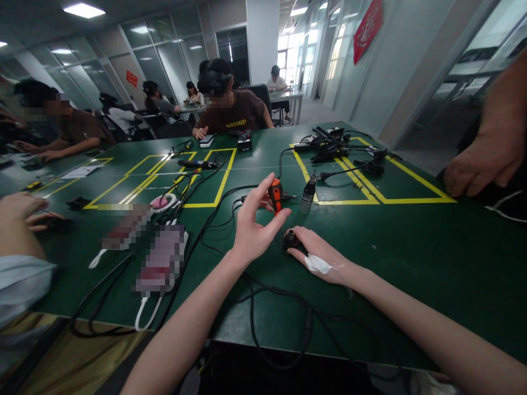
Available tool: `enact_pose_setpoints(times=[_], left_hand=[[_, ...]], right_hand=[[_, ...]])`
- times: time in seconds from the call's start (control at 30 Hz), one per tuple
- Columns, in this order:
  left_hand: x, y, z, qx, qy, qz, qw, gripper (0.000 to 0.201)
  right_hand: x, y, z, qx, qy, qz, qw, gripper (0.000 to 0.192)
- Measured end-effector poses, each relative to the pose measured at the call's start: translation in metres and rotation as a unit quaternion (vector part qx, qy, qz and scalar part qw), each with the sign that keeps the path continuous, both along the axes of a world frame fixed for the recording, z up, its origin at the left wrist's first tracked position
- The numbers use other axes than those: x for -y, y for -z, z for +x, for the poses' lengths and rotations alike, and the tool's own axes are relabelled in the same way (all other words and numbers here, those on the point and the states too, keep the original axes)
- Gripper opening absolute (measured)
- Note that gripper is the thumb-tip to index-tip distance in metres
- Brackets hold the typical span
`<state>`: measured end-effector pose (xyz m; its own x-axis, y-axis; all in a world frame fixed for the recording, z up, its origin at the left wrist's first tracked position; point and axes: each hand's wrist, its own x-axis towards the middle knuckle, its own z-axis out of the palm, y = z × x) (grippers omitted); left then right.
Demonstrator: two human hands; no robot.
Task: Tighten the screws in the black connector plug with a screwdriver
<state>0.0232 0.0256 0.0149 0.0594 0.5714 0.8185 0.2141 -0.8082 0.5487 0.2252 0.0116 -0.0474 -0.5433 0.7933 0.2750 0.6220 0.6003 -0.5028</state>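
Note:
An orange and black screwdriver (276, 196) stands upright between the thumb and fingers of my left hand (253, 227), its handle on top. Its shaft is thin and hard to make out. Just below it, my right hand (319, 249) is closed around a small black round part (290, 239) with a short cylindrical tip, low over the green table (395, 263). A white patch (318, 264) is stuck near my right wrist. Beyond my hands, a black cylindrical piece with a pointed tip and a clear lower section (308, 195) stands on the table.
Black cables (284, 293) loop across the table in front of me. To the left lie two blurred phones (162, 258). A pile of black tools and cords (329, 144) sits at the back right. Other people's hands (480, 156) are at both sides; a person (236, 112) sits opposite.

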Motion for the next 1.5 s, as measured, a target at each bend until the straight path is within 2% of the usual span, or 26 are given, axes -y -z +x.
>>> enact_pose_setpoints(times=[0.07, 0.2, 0.3, 0.5, 0.63, 0.77, 0.97, 1.1, 1.23, 1.4, 1.5], left_hand=[[-0.0012, 0.0009, 0.0005, 0.004, -0.001, -0.005, 1.000, 0.065], [0.0023, -0.0006, 0.0017, 0.011, 0.047, -0.030, 0.998, 0.067], [0.0051, -0.0024, 0.0019, 0.002, 0.070, -0.022, 0.997, 0.067], [0.0015, -0.0011, 0.0024, -0.013, -0.002, 0.005, 1.000, 0.065], [0.0027, -0.0017, 0.0018, 0.001, 0.018, -0.016, 1.000, 0.073], [0.0048, -0.0034, -0.0017, -0.005, 0.038, -0.026, 0.999, 0.069], [-0.0006, -0.0012, -0.0047, 0.004, -0.018, 0.004, 1.000, 0.072], [0.0007, -0.0031, -0.0039, 0.004, -0.008, 0.002, 1.000, 0.079], [0.0027, -0.0051, -0.0043, -0.005, 0.023, 0.000, 1.000, 0.069], [-0.0014, -0.0032, -0.0045, -0.020, -0.021, 0.014, 0.999, 0.071], [-0.0016, -0.0019, -0.0036, -0.012, -0.010, 0.006, 1.000, 0.075]], right_hand=[[0.0000, -0.0003, 0.0002, 0.002, 0.000, 0.002, 1.000, 0.022], [0.0000, -0.0019, 0.0004, 0.003, -0.001, 0.006, 1.000, 0.021], [0.0002, -0.0033, 0.0000, 0.002, -0.005, 0.002, 1.000, 0.020], [0.0006, -0.0025, -0.0008, 0.003, 0.002, 0.007, 1.000, 0.023], [0.0006, -0.0032, -0.0009, 0.002, -0.003, 0.008, 1.000, 0.024], [0.0014, -0.0060, -0.0013, 0.000, -0.009, 0.000, 1.000, 0.028], [0.0026, -0.0055, -0.0025, 0.011, -0.006, -0.003, 1.000, 0.030], [0.0021, -0.0035, -0.0019, 0.012, -0.011, 0.001, 1.000, 0.030], [0.0024, -0.0048, -0.0013, 0.011, -0.012, -0.001, 1.000, 0.028], [0.0027, -0.0075, -0.0008, 0.010, -0.012, -0.002, 1.000, 0.028], [0.0022, -0.0066, -0.0010, 0.010, -0.013, -0.003, 1.000, 0.028]])
